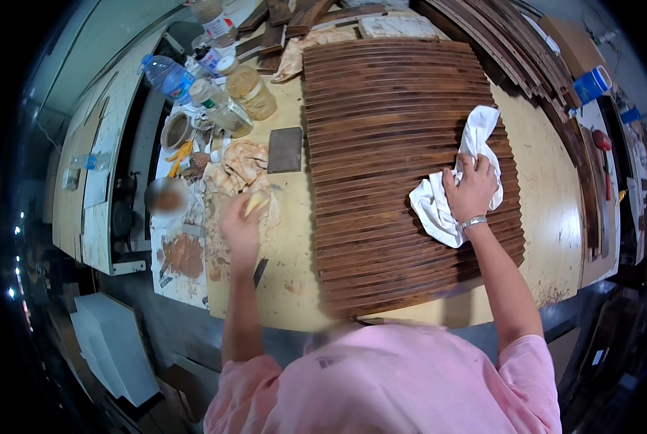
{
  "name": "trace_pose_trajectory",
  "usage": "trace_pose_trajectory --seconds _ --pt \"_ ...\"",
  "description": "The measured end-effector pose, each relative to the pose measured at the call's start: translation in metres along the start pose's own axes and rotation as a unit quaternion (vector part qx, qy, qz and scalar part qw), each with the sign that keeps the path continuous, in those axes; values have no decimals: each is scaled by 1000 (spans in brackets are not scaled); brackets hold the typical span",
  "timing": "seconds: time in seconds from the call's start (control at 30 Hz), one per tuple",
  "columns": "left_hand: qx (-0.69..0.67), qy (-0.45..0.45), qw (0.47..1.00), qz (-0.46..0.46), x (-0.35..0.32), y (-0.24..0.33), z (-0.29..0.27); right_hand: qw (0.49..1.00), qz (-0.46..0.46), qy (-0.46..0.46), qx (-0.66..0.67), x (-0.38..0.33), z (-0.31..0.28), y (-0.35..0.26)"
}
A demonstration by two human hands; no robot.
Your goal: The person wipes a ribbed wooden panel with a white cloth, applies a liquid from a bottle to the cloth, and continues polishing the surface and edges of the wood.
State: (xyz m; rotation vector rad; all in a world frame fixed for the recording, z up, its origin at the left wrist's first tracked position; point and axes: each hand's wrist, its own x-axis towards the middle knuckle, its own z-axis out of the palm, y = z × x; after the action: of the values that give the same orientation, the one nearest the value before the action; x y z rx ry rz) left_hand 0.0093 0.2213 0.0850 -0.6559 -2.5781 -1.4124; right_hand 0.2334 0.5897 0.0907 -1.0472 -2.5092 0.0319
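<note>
Cloth (434, 206) is pinned on the ribbed panel (381, 166) by a spread right hand (475, 189) — left of the panel, a yellowish piece (256, 203) is pinched by a curled left hand (239, 224).

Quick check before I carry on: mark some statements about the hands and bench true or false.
1. The right hand rests on a crumpled white cloth atop the ribbed dark-brown wooden panel. True.
2. The left hand touches the panel too. False: it is left of the panel, with a small pale-yellow piece, blurred.
3. A flat dark-grey rectangular block lies left of the panel. True.
4. The clear bottle of yellowish liquid is right of the panel. False: that bottle is on the left.
</note>
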Motion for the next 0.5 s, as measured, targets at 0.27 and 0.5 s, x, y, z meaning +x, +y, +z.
trace_pose_trajectory --seconds 0.27,0.5 --pt "12 -224 927 302 54 126 140 997 7 26 71 1 -3 -1" --pt "133 -288 895 313 78 78 72 997 22 35 68 -2 -3 8"
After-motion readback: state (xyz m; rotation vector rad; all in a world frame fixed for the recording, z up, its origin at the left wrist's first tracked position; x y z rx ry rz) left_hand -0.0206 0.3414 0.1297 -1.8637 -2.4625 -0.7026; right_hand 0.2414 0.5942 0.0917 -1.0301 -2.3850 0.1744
